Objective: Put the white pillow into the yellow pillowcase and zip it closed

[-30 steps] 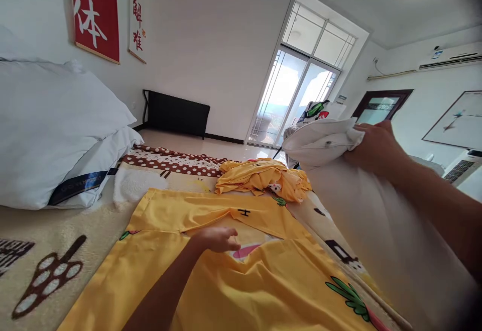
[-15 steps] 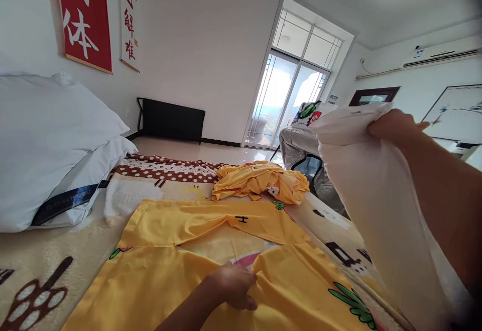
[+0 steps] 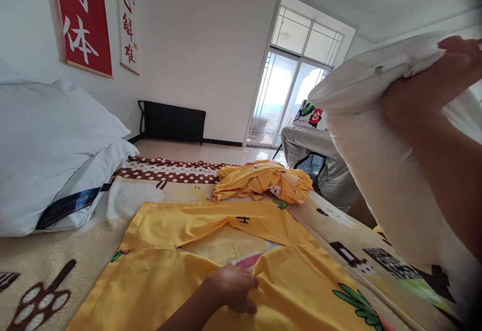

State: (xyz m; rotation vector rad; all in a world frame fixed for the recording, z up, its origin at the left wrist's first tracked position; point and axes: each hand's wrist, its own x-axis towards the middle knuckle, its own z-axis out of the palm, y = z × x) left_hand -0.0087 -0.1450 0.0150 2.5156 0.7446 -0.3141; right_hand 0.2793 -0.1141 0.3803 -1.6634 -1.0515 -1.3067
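our left hand (image 3: pixel 234 287) is at the near edge of the slit in the yellow pillowcase (image 3: pixel 297 291), its thumb and fingers pinching the cloth. the pillowcase lies spread on the patterned blanket (image 3: pixel 94 235) in front of us, and its slit gapes, showing a strip of pink inside. our right hand (image 3: pixel 417 92) is closed on the gathered upper end of a white pillow (image 3: pixel 372 140), held up at our right and tilted. its lower end runs into the dark corner, so we cannot tell whether it touches the blanket. just beyond the pillowcase we see a crumpled yellow cloth (image 3: pixel 252 178); to our left, white pillows (image 3: pixel 48 135) are stacked.
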